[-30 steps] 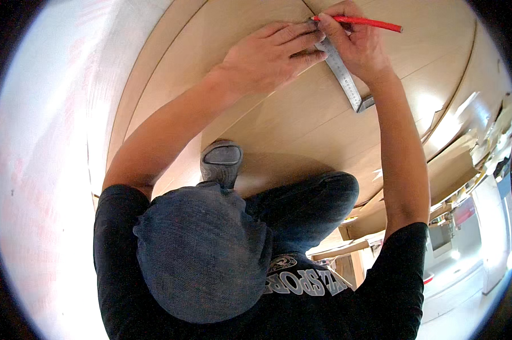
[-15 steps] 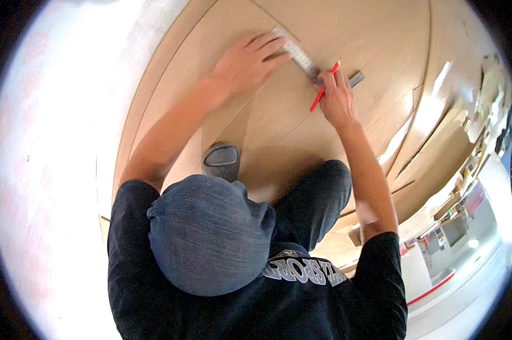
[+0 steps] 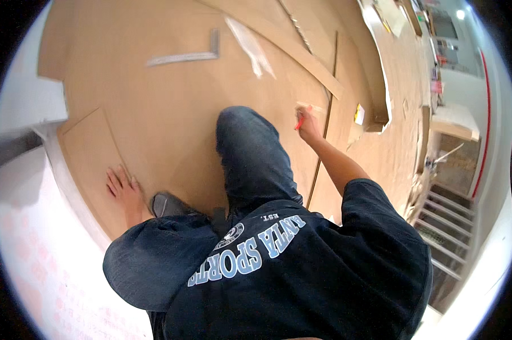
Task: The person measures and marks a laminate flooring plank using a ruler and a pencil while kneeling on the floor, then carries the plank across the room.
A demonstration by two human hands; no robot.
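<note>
My left hand [image 3: 124, 188] lies on a large brown cardboard-like sheet [image 3: 165, 119], close to my shoe, with its fingers spread. Over on the right, my right hand [image 3: 310, 126] has its fingers closed round a red pencil [image 3: 299, 120]. That hand rests on the brown surface beside a long dark gap. An L-shaped metal square [image 3: 181, 58] lies on the sheet farther off, touched by neither hand. Between my hands my bent knee [image 3: 247, 136] rises over the sheet.
A narrow brown strip [image 3: 304, 59] lies slantwise at the far side, near a torn pale piece [image 3: 249, 45]. Beyond my right hand are a raised brown sheet [image 3: 372, 62] and a small yellow-and-white item [image 3: 359, 115]. A slatted metal rack [image 3: 446, 226] stands at the right.
Both hands have come off the metal square, which now lies loose. My left hand has moved back toward my shoe; my right still holds the pencil, farther right. The whole view has turned.
</note>
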